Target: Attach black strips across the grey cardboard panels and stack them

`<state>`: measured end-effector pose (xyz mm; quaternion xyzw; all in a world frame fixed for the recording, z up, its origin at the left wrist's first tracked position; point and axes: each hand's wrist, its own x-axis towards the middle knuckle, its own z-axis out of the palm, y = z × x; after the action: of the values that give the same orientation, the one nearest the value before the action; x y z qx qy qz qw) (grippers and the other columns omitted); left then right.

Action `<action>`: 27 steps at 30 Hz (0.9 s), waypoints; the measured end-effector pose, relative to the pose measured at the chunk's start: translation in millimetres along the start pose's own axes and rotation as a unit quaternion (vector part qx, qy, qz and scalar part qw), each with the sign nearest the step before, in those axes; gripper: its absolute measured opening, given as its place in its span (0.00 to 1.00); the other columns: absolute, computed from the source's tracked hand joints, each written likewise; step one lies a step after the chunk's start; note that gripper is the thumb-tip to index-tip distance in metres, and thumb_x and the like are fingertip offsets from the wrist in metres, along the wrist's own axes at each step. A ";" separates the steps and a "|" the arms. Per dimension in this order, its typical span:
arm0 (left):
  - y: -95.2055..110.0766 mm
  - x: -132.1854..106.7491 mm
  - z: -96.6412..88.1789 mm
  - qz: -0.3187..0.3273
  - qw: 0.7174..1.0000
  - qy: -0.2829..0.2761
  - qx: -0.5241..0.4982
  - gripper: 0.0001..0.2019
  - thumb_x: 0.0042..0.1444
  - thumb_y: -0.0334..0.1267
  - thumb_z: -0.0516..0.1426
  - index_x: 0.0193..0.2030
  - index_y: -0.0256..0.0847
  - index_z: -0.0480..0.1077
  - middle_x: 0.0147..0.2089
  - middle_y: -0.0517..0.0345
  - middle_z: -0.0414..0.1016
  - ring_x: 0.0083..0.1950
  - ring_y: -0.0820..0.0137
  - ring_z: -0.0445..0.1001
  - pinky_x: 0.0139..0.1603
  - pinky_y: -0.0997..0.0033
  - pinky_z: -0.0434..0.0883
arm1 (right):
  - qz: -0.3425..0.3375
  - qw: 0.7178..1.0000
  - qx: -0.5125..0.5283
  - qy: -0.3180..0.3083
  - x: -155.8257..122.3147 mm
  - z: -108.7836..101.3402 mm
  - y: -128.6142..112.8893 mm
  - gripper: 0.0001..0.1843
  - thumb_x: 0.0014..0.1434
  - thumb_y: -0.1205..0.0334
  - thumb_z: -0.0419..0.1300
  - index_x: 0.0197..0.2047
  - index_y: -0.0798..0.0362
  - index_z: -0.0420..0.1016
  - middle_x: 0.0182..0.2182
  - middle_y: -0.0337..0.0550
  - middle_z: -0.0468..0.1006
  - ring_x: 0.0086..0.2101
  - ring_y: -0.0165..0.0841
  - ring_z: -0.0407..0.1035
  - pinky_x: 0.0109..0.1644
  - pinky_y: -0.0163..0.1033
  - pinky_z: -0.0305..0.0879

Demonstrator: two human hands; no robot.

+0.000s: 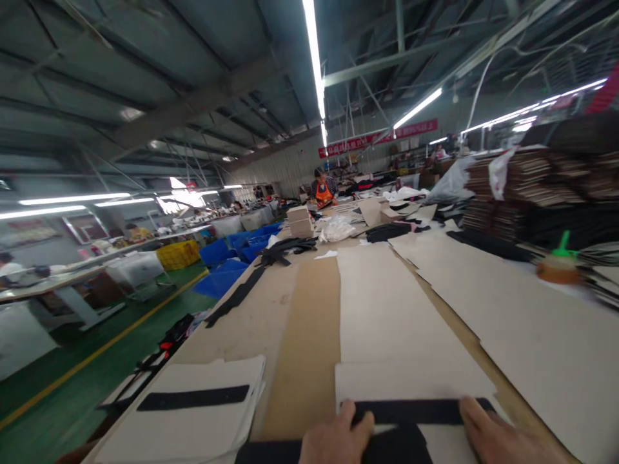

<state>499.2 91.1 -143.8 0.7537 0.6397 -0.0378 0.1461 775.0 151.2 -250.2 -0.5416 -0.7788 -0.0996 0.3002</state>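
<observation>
A black fabric strip (411, 412) lies crosswise on a pale cream sheet (411, 380) at the near edge of the table. My left hand (336, 435) grips the strip's left end, thumb and forefinger closed on it. At the other end, my right hand (493, 430) has its fingertips closed on the strip, slightly blurred. More black fabric (399, 446) lies beneath and beside my left hand, its lower part cut off by the frame. To the left, a stack of cream sheets (193, 425) carries another black strip (193, 397) on top.
Long rows of overlapping cream sheets (507, 303) cover the right of the table (304, 322). A glue bottle with a green nozzle (561, 264) stands at right, near tall stacked pieces (503, 193). Blue bins (222, 274) line the left aisle. A person in an orange apron (323, 190) is at the far end.
</observation>
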 end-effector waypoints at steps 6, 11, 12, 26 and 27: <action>-9.4 -24.6 -8.9 -0.037 0.998 0.049 0.002 0.36 0.49 0.19 0.46 0.67 0.44 0.60 0.66 0.52 0.66 0.58 0.60 0.73 0.60 0.60 0.68 | 0.034 0.988 -0.119 -0.090 -14.8 -71.6 -9.6 0.20 0.62 0.71 0.47 0.55 0.52 0.70 0.47 0.49 0.78 0.32 0.34 0.77 0.33 0.37 0.74; -18.7 -42.8 -1.6 -0.100 0.992 0.080 0.004 0.30 0.52 0.24 0.50 0.62 0.44 0.65 0.59 0.52 0.73 0.59 0.60 0.71 0.60 0.59 0.66 | 0.013 0.992 -0.106 -0.060 -27.9 -82.7 -13.8 0.17 0.64 0.67 0.48 0.48 0.51 0.76 0.47 0.52 0.79 0.46 0.44 0.74 0.51 0.49 0.71; -19.0 -43.9 2.0 -0.094 0.992 0.082 0.006 0.29 0.51 0.25 0.51 0.61 0.45 0.67 0.58 0.52 0.74 0.59 0.59 0.70 0.60 0.59 0.65 | -0.010 0.992 -0.104 -0.069 -30.7 -80.7 -15.1 0.17 0.63 0.68 0.48 0.45 0.51 0.76 0.47 0.53 0.79 0.48 0.46 0.73 0.53 0.53 0.69; -28.8 -31.0 24.0 -0.170 0.925 0.156 -0.303 0.12 0.50 0.39 0.57 0.42 0.39 0.73 0.38 0.54 0.78 0.42 0.62 0.76 0.45 0.68 0.67 | 0.344 0.878 0.327 -0.062 -21.8 -86.9 -25.8 0.25 0.54 0.44 0.56 0.50 0.50 0.62 0.41 0.47 0.80 0.38 0.40 0.77 0.39 0.41 0.74; -28.1 -32.6 24.7 -0.173 0.911 0.162 -0.338 0.11 0.48 0.37 0.58 0.39 0.39 0.72 0.35 0.56 0.77 0.39 0.63 0.76 0.42 0.69 0.67 | 0.336 0.875 0.344 -0.049 -22.8 -89.3 -28.7 0.26 0.54 0.44 0.57 0.50 0.50 0.63 0.42 0.47 0.81 0.39 0.40 0.77 0.39 0.40 0.75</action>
<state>469.2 57.3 -164.3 0.5325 0.7494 0.2789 0.2777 786.5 79.0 -187.0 -0.6371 -0.5490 0.3084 0.4446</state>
